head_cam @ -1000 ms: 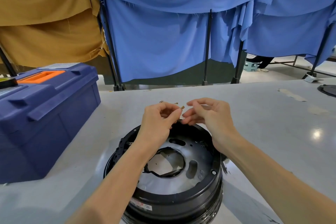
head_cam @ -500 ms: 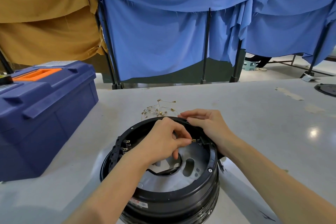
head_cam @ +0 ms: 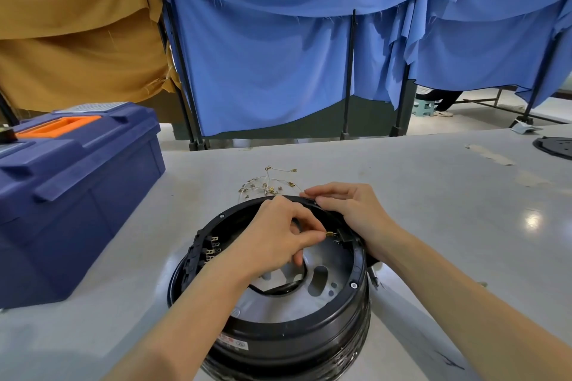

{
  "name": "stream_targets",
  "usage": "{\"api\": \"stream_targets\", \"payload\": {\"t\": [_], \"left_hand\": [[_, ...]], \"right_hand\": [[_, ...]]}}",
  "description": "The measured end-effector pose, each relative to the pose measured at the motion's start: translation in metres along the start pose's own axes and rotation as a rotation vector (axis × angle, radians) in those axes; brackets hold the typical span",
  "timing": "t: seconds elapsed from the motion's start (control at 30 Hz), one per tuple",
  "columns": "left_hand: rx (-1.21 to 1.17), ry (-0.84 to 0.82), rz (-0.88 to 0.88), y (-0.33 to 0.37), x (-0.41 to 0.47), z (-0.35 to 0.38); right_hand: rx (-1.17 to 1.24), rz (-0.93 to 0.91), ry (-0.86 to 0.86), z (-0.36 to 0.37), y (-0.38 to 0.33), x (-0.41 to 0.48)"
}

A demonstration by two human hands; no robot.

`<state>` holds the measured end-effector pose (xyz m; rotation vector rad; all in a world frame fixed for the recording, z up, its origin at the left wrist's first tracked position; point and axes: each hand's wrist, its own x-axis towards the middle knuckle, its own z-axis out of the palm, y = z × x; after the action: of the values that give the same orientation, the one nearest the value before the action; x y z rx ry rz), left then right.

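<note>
Fingertips of your left hand (head_cam: pixel 278 237) pinched a brass terminal (head_cam: pixel 330 234) at its socket (head_cam: pixel 344 234); your right hand (head_cam: pixel 351 213) gripped the black housing (head_cam: pixel 294 337), steadying it.

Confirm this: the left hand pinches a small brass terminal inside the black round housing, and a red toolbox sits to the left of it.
One thing is wrong: the toolbox is dark blue with an orange handle, not red, as the head view shows. The rest holds: the left hand pinches a small brass terminal inside the black round housing.
</note>
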<state>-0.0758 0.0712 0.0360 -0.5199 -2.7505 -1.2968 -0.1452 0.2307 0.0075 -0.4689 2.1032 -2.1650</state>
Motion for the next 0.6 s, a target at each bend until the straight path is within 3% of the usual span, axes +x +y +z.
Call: {"api": "stream_targets", "payload": {"t": [0.6], "left_hand": [[0.036, 0.013, 0.038, 0.0004, -0.0005, 0.0026]], "right_hand": [[0.015, 0.0, -0.007, 0.0008, -0.0001, 0.0004]]}}
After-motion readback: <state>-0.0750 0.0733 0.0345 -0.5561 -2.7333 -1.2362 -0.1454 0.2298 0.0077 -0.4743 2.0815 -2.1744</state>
